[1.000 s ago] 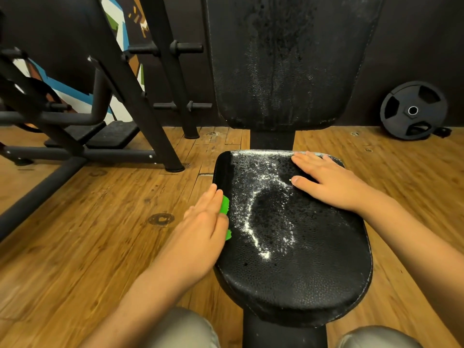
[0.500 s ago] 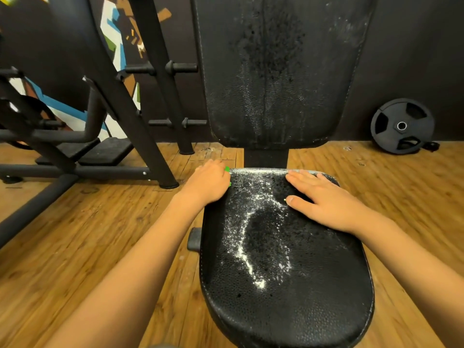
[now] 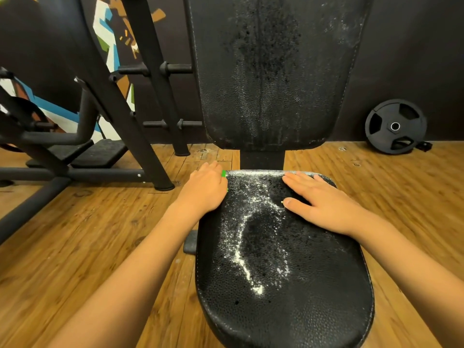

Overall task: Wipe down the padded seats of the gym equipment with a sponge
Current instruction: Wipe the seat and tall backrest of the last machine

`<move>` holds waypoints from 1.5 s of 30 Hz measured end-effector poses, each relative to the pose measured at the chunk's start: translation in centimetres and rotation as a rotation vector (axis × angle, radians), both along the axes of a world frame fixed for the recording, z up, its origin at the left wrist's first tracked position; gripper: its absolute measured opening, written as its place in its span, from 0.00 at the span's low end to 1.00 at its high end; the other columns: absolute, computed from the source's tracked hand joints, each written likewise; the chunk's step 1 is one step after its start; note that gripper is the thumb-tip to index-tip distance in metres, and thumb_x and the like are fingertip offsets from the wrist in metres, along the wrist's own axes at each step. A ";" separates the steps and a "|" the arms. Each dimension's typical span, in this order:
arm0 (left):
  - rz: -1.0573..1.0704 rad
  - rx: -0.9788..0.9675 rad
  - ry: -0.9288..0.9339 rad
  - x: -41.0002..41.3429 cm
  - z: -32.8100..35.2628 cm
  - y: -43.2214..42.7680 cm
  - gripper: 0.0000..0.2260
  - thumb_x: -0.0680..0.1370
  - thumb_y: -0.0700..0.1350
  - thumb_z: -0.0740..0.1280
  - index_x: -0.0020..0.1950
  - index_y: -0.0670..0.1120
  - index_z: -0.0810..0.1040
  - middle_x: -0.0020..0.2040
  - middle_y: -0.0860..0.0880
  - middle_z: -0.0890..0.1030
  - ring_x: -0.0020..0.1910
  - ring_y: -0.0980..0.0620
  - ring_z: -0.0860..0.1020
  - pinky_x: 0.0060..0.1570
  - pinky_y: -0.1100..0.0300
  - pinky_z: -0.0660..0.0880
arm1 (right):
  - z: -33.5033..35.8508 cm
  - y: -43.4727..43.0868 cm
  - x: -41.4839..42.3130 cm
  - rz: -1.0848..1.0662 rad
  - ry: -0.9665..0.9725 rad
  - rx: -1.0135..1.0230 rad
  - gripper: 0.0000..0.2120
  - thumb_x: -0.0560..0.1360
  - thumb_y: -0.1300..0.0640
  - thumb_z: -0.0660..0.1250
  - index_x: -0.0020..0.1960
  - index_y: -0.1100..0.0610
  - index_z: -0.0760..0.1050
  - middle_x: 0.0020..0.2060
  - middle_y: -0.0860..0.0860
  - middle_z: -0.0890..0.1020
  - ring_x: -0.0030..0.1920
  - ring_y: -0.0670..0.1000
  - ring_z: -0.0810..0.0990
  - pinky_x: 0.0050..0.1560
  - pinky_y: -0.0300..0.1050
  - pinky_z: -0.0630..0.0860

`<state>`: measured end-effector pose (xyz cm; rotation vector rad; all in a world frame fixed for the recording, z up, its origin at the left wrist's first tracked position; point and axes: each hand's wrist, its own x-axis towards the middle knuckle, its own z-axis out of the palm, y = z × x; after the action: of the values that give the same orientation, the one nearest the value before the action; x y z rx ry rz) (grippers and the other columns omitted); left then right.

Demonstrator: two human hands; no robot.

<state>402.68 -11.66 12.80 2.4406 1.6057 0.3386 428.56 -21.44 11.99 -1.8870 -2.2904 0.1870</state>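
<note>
Just above the centre of the frame, my left hand [image 3: 204, 190] is cupped over the green sponge [image 3: 224, 173] and holds it against the upper left corner of the black padded seat [image 3: 288, 297]. Only green slivers show. My right hand [image 3: 324, 204] lies flat, fingers straight, on the seat's upper right. A white speckled streak [image 3: 242, 237] curls down its middle.

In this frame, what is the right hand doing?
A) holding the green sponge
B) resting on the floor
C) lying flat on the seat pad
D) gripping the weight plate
C: the right hand lies flat with straight fingers on the seat pad, while the green sponge peeks out from under the left hand.
</note>
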 end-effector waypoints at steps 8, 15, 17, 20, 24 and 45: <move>0.012 0.037 -0.006 0.2 0.1 -0.7 0.20 0.85 0.42 0.52 0.76 0.39 0.65 0.77 0.42 0.66 0.77 0.43 0.60 0.73 0.47 0.58 | 0.2 -0.2 -0.1 0.001 0.000 -0.007 0.33 0.83 0.37 0.51 0.84 0.48 0.49 0.82 0.42 0.48 0.77 0.37 0.43 0.75 0.38 0.36; 0.003 0.055 0.038 -0.6 -0.9 -3.1 0.22 0.86 0.44 0.51 0.80 0.40 0.59 0.82 0.43 0.55 0.81 0.44 0.52 0.76 0.46 0.53 | 0.0 0.0 0.2 0.012 0.021 -0.008 0.43 0.75 0.26 0.44 0.83 0.47 0.49 0.82 0.41 0.49 0.80 0.40 0.44 0.76 0.40 0.38; 0.002 0.036 0.035 -0.5 -0.6 -2.9 0.22 0.86 0.44 0.51 0.80 0.40 0.59 0.82 0.44 0.54 0.81 0.44 0.52 0.76 0.45 0.53 | -0.1 0.1 0.2 0.007 0.013 -0.007 0.40 0.78 0.27 0.46 0.83 0.47 0.49 0.82 0.41 0.49 0.80 0.41 0.44 0.76 0.40 0.38; 0.010 0.037 0.066 0.1 -0.4 -1.7 0.21 0.85 0.44 0.51 0.77 0.38 0.63 0.81 0.42 0.58 0.79 0.43 0.56 0.74 0.45 0.56 | 0.0 0.0 0.1 0.001 0.016 -0.005 0.36 0.81 0.32 0.50 0.83 0.47 0.49 0.82 0.42 0.49 0.80 0.39 0.43 0.77 0.41 0.38; 0.042 0.007 0.063 0.7 0.0 0.7 0.21 0.85 0.45 0.51 0.75 0.38 0.66 0.79 0.40 0.62 0.77 0.40 0.59 0.73 0.43 0.59 | 0.0 -0.1 0.0 0.009 0.025 -0.015 0.44 0.74 0.25 0.44 0.83 0.47 0.49 0.82 0.41 0.49 0.75 0.35 0.42 0.76 0.40 0.38; 0.001 0.013 0.022 -0.6 -0.6 -3.9 0.21 0.85 0.44 0.50 0.78 0.39 0.62 0.81 0.41 0.56 0.81 0.43 0.53 0.76 0.43 0.55 | 0.2 -0.3 -0.1 -0.007 0.027 -0.008 0.33 0.83 0.37 0.52 0.83 0.48 0.50 0.82 0.42 0.50 0.80 0.41 0.45 0.76 0.40 0.38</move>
<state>402.10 -15.60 12.17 2.4617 1.6185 0.3243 428.44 -21.74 12.24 -1.8841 -2.2688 0.2192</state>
